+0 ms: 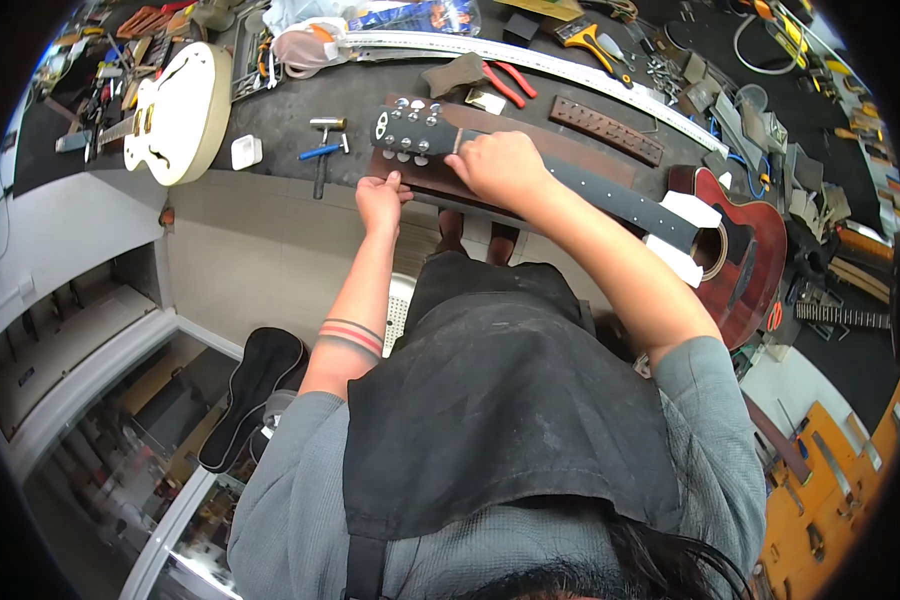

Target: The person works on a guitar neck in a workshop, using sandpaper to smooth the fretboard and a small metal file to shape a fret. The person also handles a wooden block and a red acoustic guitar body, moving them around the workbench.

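Note:
A red-brown acoustic guitar (pixel 745 290) lies across the bench, its dark fretboard (pixel 610 197) running left to a black headstock (pixel 417 130) with several silver tuning pegs. White sheets (pixel 688 209) cover parts of its body beside the soundhole. My right hand (pixel 505 170) is closed over the neck close to the nut; whatever its curled fingers grip is hidden under them. Just below the headstock, at the bench's front edge, my left hand (pixel 380 203) has thumb and fingertips pressed together. I cannot make out anything between them.
Left of the headstock lie a blue-handled tool (pixel 320 152), a small hammer (pixel 322 165) and a white tray (pixel 246 152). A cream guitar (pixel 195 110) rests farther left. Red-handled pliers (pixel 510 84), a drilled brown block (pixel 606 130) and a long ruler (pixel 550 66) lie behind the neck.

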A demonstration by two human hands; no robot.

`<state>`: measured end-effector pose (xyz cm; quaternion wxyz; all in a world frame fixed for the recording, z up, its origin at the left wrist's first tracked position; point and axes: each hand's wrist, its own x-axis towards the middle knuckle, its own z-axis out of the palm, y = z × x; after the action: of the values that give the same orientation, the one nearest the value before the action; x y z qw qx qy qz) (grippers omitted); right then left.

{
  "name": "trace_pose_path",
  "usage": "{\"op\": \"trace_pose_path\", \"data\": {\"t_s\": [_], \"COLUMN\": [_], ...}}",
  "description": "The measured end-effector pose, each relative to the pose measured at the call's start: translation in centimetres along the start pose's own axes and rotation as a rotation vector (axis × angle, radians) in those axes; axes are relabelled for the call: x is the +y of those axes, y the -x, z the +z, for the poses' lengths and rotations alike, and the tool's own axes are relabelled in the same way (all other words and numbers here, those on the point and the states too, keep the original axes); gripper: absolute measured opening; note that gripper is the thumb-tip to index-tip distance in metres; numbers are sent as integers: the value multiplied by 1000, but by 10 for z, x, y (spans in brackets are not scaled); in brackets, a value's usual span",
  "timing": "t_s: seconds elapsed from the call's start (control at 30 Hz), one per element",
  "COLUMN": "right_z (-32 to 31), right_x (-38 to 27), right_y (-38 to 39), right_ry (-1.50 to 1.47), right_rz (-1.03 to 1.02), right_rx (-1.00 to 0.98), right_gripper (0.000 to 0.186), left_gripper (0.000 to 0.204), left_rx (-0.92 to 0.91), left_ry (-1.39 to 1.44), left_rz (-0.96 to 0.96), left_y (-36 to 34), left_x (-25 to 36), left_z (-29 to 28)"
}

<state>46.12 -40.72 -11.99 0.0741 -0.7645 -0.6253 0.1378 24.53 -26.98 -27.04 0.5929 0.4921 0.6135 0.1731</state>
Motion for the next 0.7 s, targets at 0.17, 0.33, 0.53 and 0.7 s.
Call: {"op": "trace_pose_path", "data": {"t_s": [0.17, 0.33, 0.53, 0.7], "right_z": [-16, 10, 32, 1], "right_x": [-15, -12, -3, -15], "right_y": [-13, -10, -2, -14], "right_ry": [21, -29, -9, -67], "right_rz": [-17, -32, -42, 19], "right_rx": [-70, 155, 119, 102], "right_gripper": [50, 47, 48, 47], "left_gripper": [26, 25, 32, 38], "left_rx": [-71, -124, -345, -440], "left_ry": [-113, -254, -705, -786], "left_rz": [166, 85, -88, -254], "left_y": [11, 26, 51, 79], "left_x": [-23, -87, -172, -185], "left_z": [-35, -86, -150, -168]}}
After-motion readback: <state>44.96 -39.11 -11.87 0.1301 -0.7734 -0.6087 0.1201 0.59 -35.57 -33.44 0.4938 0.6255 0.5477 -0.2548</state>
